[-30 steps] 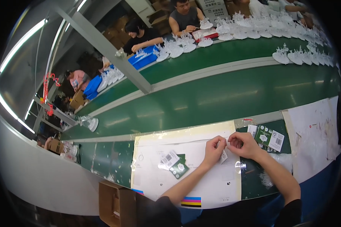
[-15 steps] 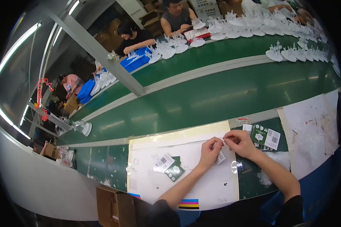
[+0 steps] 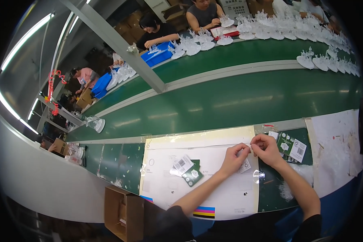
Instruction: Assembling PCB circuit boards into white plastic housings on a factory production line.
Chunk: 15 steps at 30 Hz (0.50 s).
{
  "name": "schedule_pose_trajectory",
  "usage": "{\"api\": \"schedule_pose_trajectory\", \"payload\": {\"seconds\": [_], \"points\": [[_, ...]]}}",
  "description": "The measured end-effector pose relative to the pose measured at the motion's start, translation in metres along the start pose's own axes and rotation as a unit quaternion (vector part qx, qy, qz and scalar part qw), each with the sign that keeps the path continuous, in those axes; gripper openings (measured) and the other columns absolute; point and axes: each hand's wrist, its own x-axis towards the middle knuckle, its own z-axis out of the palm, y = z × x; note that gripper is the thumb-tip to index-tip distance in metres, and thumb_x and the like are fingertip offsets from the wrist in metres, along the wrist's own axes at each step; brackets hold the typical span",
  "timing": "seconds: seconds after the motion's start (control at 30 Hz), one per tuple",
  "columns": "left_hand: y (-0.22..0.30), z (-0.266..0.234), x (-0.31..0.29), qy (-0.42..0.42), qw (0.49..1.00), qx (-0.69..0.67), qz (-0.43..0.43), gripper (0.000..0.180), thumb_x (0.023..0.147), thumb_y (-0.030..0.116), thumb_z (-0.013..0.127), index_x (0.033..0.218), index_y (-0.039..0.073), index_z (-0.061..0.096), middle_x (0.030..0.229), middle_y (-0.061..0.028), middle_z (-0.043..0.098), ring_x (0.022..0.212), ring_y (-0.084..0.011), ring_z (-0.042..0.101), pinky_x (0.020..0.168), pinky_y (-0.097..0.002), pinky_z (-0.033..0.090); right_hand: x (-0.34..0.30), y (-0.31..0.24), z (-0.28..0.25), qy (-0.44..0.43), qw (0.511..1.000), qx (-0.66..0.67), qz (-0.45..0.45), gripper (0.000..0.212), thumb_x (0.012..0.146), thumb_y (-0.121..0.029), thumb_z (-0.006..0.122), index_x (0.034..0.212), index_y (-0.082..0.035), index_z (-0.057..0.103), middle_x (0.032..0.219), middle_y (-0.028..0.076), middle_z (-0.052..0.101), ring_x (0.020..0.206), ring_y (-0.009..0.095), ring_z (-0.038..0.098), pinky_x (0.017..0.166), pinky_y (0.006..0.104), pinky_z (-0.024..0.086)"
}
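My left hand (image 3: 234,159) is closed over the white paper sheet (image 3: 213,183), and a small white printed card (image 3: 245,165) sticks out beneath its curled fingers. Close beside it, my right hand (image 3: 267,150) pinches thumb and fingertips together. Both sets of fingertips nearly meet; whatever is between them is too small to make out. To the left, several green and white cards (image 3: 192,174) lie overlapping on the sheet. More green and white cards (image 3: 291,146) are heaped past my right hand.
Clear plastic bags (image 3: 301,173) lie right of the sheet, near a second white sheet (image 3: 334,149). A green conveyor belt (image 3: 213,109) runs behind the bench. Beyond it, people work among clear plastic ornaments (image 3: 189,46) and blue bins (image 3: 155,55). A cardboard box (image 3: 134,215) stands lower left.
The whole view has shifted, so the scene sits further right in the picture. My hands stay together over the sheet's right edge, with only slight finger movement.
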Motion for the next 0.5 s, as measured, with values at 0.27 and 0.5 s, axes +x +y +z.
{"api": "schedule_pose_trajectory", "payload": {"seconds": [0.27,0.5], "points": [[0.003,-0.006,-0.004,-0.017,0.999,0.003,-0.052,0.021,0.091,0.017,0.054,0.084,-0.001,0.061,0.071,-0.0003,0.059,0.065,-0.0044,0.049,0.059,-0.0198,0.04,-0.002,-0.002,0.001,-0.055,0.998,0.006,0.02,0.005,0.083,-0.002,0.056,0.084,-0.001,0.052,0.072,0.001,0.058,0.06,0.007,0.058,0.052,0.0183,0.045],[0.004,0.004,0.001,-0.01,0.999,0.028,0.022,0.012,0.087,0.011,0.059,0.09,-0.001,0.061,0.077,-0.0038,0.064,0.076,-0.0084,0.058,0.069,-0.0223,0.045,0.001,0.002,-0.004,-0.023,0.997,0.019,0.068,0.004,0.085,-0.005,0.054,0.084,-0.003,0.051,0.072,0.001,0.055,0.057,0.007,0.056,0.051,0.0197,0.045]]}}
